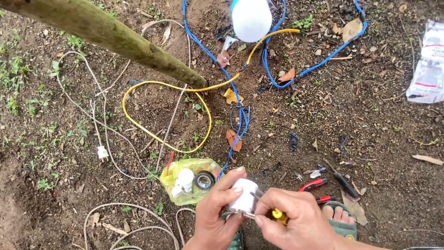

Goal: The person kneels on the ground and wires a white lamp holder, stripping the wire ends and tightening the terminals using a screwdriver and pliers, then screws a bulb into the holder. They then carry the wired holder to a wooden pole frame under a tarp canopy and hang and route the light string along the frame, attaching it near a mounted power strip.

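Left hand (215, 210) is curling around a white plug (245, 196); right hand (298, 222), at 3 o'clock, is gripping a screwdriver (277, 215).

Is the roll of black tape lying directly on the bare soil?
No, the tape roll lies on a yellow-green plastic bag, beside a white fitting, left of the left hand.

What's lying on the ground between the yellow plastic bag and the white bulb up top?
In the head view, between the yellow bag and the bulb: looped yellow wire, blue wire, dead leaves.
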